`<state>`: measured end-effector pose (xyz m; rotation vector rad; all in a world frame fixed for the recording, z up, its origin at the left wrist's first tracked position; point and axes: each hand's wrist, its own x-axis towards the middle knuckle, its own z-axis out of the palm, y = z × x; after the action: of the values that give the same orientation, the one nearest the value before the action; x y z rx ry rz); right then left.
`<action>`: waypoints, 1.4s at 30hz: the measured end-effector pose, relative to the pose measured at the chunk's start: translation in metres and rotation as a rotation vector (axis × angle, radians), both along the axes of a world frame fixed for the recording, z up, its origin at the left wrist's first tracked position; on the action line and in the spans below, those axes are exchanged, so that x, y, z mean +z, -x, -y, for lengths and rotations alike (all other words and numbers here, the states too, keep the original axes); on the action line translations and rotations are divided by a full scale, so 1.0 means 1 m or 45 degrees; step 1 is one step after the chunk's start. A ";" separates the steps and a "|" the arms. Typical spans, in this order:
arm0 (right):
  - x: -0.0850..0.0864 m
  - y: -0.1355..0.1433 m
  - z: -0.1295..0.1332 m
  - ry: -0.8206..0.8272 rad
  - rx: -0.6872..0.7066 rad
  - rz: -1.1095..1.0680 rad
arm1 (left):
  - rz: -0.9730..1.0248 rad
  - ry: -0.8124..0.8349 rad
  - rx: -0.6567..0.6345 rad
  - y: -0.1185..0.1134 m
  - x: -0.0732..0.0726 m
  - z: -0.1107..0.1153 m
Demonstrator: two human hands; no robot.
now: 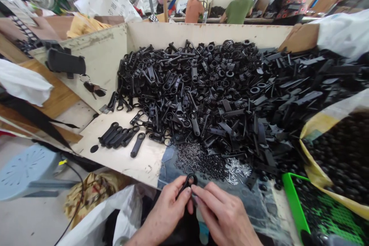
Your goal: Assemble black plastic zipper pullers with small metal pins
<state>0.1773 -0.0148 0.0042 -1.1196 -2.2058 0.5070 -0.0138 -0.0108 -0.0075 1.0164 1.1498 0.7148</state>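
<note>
Near the table's front edge, my left hand (170,204) is closed around a black part with a ring-shaped end (191,178). My right hand (221,209) meets it from the right, its thumb and index finger pinched at the part; anything small between those fingertips is too hidden to make out. Just beyond my hands lie small black pieces (198,159) and a little heap of silvery pins (236,170). Several black handle-like parts (119,135) form a row to the left, with a single one (137,145) beside them.
A large pile of black plastic parts (184,92) fills the table's middle and right. At the right stand a green tray (294,201) and a yellow-edged sack (309,146) of round black pieces. A blue stool (27,169) is at the left. People sit in the background.
</note>
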 end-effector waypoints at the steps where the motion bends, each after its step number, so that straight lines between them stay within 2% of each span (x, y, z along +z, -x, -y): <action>1: -0.001 -0.002 0.001 0.043 -0.006 -0.062 | 0.011 0.034 -0.004 0.000 0.001 -0.001; 6: -0.021 -0.016 0.004 0.069 -0.265 -0.308 | 0.084 0.129 -0.003 0.001 0.009 -0.006; 8: -0.027 -0.021 0.005 0.093 -0.286 -0.333 | 0.102 0.133 -0.001 0.001 0.012 -0.007; 12: -0.021 -0.022 0.005 0.213 -0.265 -0.276 | 0.116 0.130 -0.002 0.003 0.014 -0.007; 17: -0.010 -0.011 0.007 0.173 -0.035 -0.184 | 0.109 0.094 0.016 0.004 0.004 -0.006; 20: -0.014 -0.004 0.008 0.187 -0.057 -0.166 | 0.093 0.087 0.014 0.002 0.001 -0.007; 25: -0.017 0.002 0.008 0.175 -0.068 -0.095 | 0.081 0.077 0.016 0.000 0.004 -0.006; 32: -0.015 0.004 0.006 0.178 -0.107 -0.257 | 0.072 0.056 -0.014 0.000 0.002 -0.007; 37: -0.018 0.005 0.006 0.210 -0.125 -0.243 | -0.034 -0.001 -0.034 0.001 -0.002 -0.005; 42: -0.017 0.005 0.003 0.396 -0.069 -0.134 | -0.021 0.067 0.010 -0.002 -0.003 -0.003</action>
<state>0.1722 -0.0178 -0.0126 -1.2746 -2.0458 0.8872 -0.0119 -0.0078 -0.0109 0.9754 1.1815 0.6803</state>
